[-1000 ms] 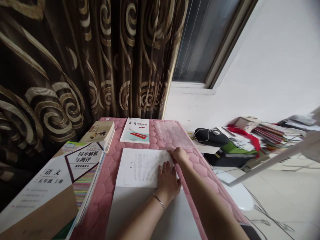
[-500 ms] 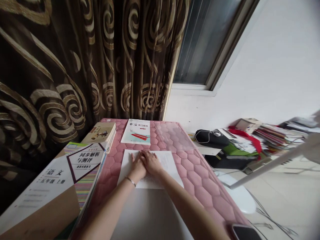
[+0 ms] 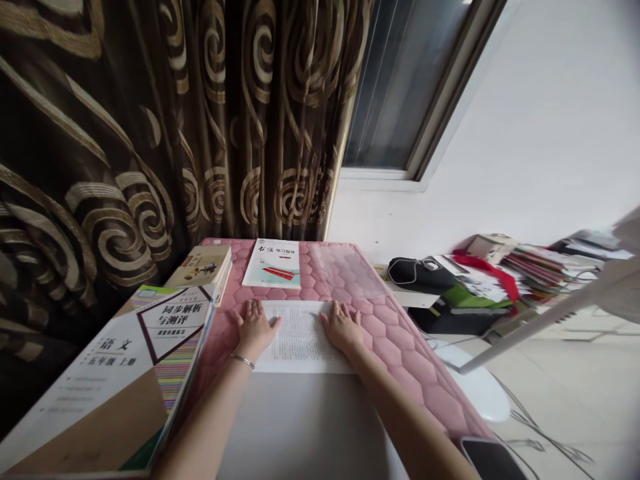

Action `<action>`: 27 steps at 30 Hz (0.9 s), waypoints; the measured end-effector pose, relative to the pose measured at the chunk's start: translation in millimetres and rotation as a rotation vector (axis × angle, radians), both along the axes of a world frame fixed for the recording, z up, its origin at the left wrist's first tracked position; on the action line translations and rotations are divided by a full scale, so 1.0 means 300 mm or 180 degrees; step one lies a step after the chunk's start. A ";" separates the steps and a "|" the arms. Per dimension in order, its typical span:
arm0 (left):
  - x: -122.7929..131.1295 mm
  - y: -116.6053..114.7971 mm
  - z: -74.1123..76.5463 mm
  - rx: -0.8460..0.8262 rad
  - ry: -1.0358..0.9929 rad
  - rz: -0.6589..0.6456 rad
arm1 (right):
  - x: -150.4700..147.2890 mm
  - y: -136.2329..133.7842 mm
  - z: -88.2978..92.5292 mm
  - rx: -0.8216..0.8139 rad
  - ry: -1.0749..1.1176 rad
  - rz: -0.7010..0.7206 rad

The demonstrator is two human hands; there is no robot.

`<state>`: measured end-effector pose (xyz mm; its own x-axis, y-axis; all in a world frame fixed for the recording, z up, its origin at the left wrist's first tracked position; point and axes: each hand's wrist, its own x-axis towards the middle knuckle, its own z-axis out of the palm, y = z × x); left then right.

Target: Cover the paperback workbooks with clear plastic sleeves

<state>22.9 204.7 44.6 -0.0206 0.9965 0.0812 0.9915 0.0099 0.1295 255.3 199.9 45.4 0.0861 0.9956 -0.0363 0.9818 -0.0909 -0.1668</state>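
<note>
A white printed sheet [image 3: 300, 337], covered in small text, lies flat before me, its near edge meeting a plain grey-white surface [image 3: 305, 420]. My left hand [image 3: 256, 327], with a silver bracelet on the wrist, rests open over the sheet's left edge, fingers spread. Over the right edge lies my right hand [image 3: 344, 328], also open, palm down with the fingers apart. Neither hand grips anything. Beyond the sheet is a thin booklet [image 3: 274, 263] with a white and pale-green cover and a red picture.
A large workbook [image 3: 115, 373] tops a stack at left, with a tan book pile [image 3: 200, 267] behind it. Pink hexagon-patterned cloth [image 3: 415, 363] covers the table. A phone-like dark device [image 3: 493, 460] lies near right. A white lamp base [image 3: 480, 393], cables and piled papers stand beyond.
My hands were together at the sheet's middle, one over the other. They have moved apart to its left and right edges, uncovering the printed text between them.
</note>
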 end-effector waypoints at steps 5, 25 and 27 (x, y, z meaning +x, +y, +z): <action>-0.035 0.014 -0.011 -0.0068 -0.0088 0.0259 | -0.008 0.001 0.008 -0.0038 -0.0066 -0.0162; 0.243 -0.751 -0.411 0.3126 -0.0014 -0.2221 | -0.097 0.096 0.086 -0.0109 -0.0296 0.0730; 0.252 -0.743 -0.410 0.3403 -0.0107 -0.2069 | -0.118 0.125 0.096 -0.0167 -0.0253 0.0840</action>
<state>98.4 -18.3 -78.5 0.4320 0.2586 0.8640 0.7696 -0.6052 -0.2037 219.7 237.4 74.1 -0.1714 0.9809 -0.0918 0.9825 0.1633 -0.0900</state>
